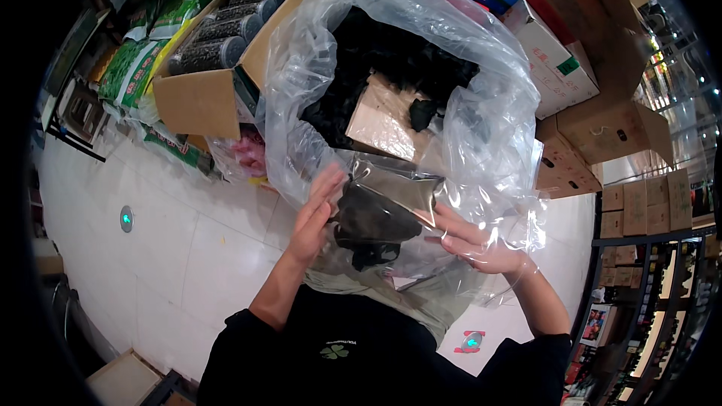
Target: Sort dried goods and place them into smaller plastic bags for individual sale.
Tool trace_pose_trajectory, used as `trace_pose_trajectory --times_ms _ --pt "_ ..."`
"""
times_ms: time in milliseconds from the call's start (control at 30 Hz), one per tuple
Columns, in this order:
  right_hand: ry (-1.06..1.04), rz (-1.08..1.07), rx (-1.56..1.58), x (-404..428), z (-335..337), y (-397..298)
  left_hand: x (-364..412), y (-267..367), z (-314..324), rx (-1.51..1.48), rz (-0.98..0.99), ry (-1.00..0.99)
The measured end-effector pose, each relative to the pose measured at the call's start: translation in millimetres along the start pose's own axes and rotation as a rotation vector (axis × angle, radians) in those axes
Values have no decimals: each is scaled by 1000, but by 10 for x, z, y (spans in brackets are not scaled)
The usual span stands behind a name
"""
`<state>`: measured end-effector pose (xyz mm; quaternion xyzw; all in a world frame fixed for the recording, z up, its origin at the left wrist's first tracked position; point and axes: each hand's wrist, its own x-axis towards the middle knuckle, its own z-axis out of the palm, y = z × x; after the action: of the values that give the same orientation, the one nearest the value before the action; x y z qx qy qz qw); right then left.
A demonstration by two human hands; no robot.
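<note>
A clear plastic bag with dark, crinkled dried pieces, possibly wood ear fungus, is held between my hands, in front of my lap. My left hand lies against its left side, fingers extended upward. On the other side, my right hand presses inward with its fingers pointing left. Loose clear film overlaps that hand; I cannot tell whether it is inside the film. Just beyond stands a large translucent plastic sack with its mouth open. Inside it are more black dried pieces and a light brown cardboard piece.
Left of the sack, a cardboard box holds several clear jars. Green packets lie farther left. At right stand a white carton and brown cartons. Stocked shelves line the right side, above a tiled floor.
</note>
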<state>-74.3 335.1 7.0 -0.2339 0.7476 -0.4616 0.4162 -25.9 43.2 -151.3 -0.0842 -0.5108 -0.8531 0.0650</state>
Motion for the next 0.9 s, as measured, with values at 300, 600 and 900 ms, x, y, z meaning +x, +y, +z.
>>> trace_pose_trajectory --times_ms 300,600,900 --pt "-38 166 -269 -7 -43 -271 1 7 -74 322 -31 32" --pt "-175 -12 -348 -50 -322 -519 -47 29 48 -350 -277 82" --pt "104 -238 -25 -355 -1000 -1028 -258 61 -437 -678 -169 201"
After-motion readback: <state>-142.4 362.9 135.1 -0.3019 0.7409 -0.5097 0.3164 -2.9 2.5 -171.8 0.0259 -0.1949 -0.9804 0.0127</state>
